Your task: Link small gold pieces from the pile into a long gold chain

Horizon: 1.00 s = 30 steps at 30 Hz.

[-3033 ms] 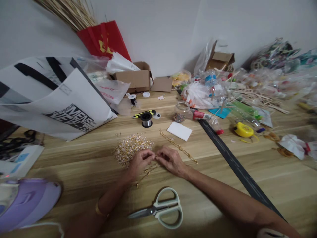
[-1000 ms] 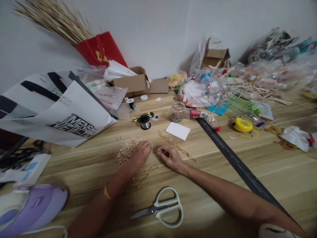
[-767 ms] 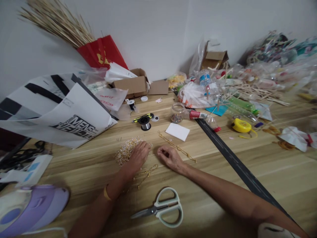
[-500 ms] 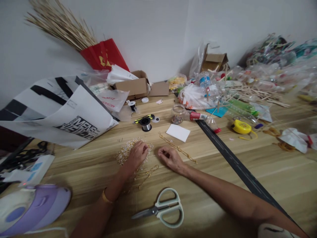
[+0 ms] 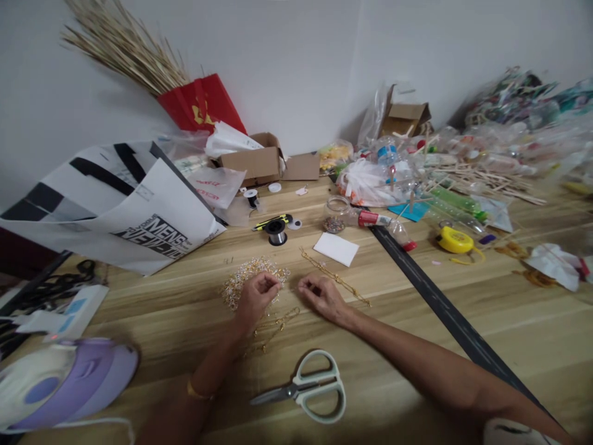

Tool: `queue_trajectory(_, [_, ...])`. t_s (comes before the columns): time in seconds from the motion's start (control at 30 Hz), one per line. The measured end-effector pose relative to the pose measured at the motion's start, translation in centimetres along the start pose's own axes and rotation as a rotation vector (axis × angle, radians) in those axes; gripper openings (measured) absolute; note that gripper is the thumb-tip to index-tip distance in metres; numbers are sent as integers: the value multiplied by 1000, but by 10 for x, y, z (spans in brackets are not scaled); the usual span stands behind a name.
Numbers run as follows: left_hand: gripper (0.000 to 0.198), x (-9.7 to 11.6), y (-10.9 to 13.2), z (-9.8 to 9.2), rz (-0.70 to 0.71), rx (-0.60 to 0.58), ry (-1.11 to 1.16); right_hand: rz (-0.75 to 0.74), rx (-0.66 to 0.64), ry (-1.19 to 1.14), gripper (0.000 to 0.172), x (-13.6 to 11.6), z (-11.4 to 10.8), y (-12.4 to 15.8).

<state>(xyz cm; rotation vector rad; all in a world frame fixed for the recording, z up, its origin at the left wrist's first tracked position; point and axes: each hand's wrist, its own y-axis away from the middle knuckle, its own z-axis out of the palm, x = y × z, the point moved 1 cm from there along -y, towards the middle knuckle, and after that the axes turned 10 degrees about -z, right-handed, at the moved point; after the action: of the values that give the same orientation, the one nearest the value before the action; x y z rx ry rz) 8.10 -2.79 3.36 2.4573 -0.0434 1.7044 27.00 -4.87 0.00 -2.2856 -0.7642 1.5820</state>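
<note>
My left hand [image 5: 258, 298] rests over the near right side of a pile of small clear and gold beads [image 5: 243, 276], thumb and fingers curled into a pinch. What it pinches, if anything, is too small to make out. Facing it across a narrow gap, my right hand [image 5: 324, 298] lies on its side on the table, its fingers also closed; their contents are hidden. Beyond the right hand a gold chain [image 5: 340, 280] stretches slantwise. A shorter gold beaded chain [image 5: 277, 324] lies just below the left hand. Scissors with pale handles [image 5: 319, 386] lie nearest to me.
Behind the beads stand a wire spool [image 5: 277, 233] and a yellow-black cutter [image 5: 265, 221]. A white card [image 5: 336, 248] and a jar of beads [image 5: 335, 216] are farther right, near a yellow tape measure [image 5: 456, 240]. A purple iron [image 5: 88, 380] sits at left.
My left hand has turned and lifted slightly, its thumb and fingertips showing more. The whole view has shifted a little. My right hand stays in place with fingers closed.
</note>
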Motion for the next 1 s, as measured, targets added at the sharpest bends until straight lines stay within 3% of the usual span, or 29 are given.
queue_trajectory(0.33, [30,-17,4,20,-190,-156,238,3,-23,-12,13,-3,0,1])
queue_trajectory(0.7, [23,-26,4,25,-167,-201,265,26,-46,-35,15,-5,1,2])
queue_trajectory(1.0, [25,-19,3,22,-189,-218,258,29,-60,-27,13,-5,1,3])
